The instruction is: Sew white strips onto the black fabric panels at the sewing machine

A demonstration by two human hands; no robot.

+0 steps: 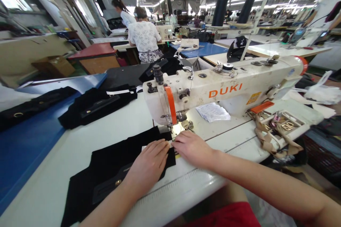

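Observation:
My left hand (149, 165) lies flat on a black fabric panel (112, 156), fingers stretched out toward the sewing machine (223, 85). A bit of a white strip (144, 147) shows beside its fingers. At the panel's right edge, just in front of the presser foot, my right hand (194, 149) is closed, its fingertips pinching the end of the white strip. The lit needle area (178, 129) is right beyond my fingertips. On the panel, partly under my left forearm, is a black patch (106, 187) with a small gold-coloured fitting.
More black pieces (98, 108) lie left, one on a blue table (50, 131). White labels (213, 111) rest under the machine's arm. At right stands a tray (295, 131) with metal rings and tan strips. Two people (145, 35) work ahead; thread cones (220, 11) stand behind.

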